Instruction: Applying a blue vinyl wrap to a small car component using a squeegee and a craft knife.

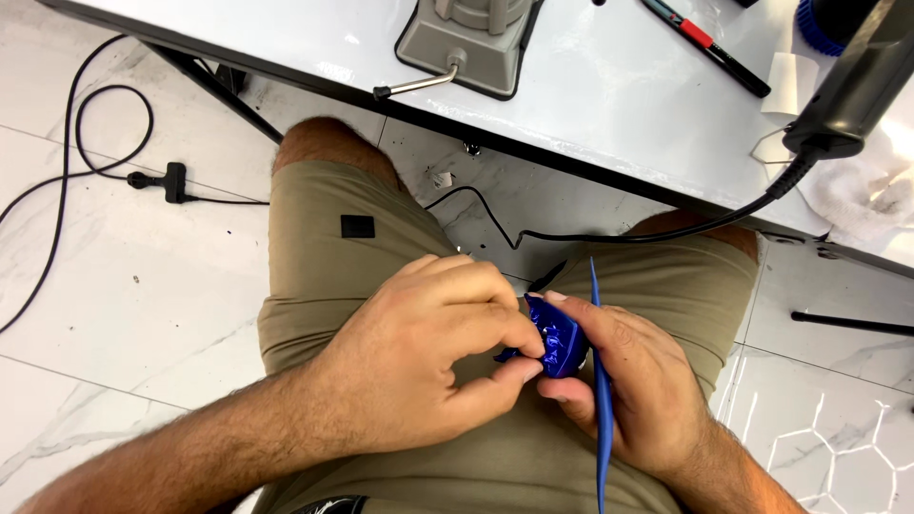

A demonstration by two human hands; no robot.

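A marble-patterned tile floor [143,286] fills most of the view, with a black cable [71,143] looping across it at the left. Along the top runs a white table [619,86], its dark edge slanting down to the right. On it stand a grey vise base [471,48] with a metal handle, a black and red marker [709,46], a black tool [857,86] whose cord [619,236] drops off the edge, and white paper [857,190] near the right corner.

Below the table a seated person's lap shows, in khaki shorts [324,247], knees toward the table.

Both hands meet over the lap, close together and touching the same thing. The left hand [419,362] curls over from the left, thumb and forefinger pinching a small blue part [562,343]. The right hand [628,381] cups that part from the right, thumb below and fingers on top, so the part sits clamped between the two hands just above the shorts, between the thighs.

A thin blue stick [602,419] runs upright along the right hand's fingers, its pointed tip rising past the part and its lower end leaving the bottom of the view. Whether the right hand grips it firmly or merely lets it lie under the fingers cannot be told.
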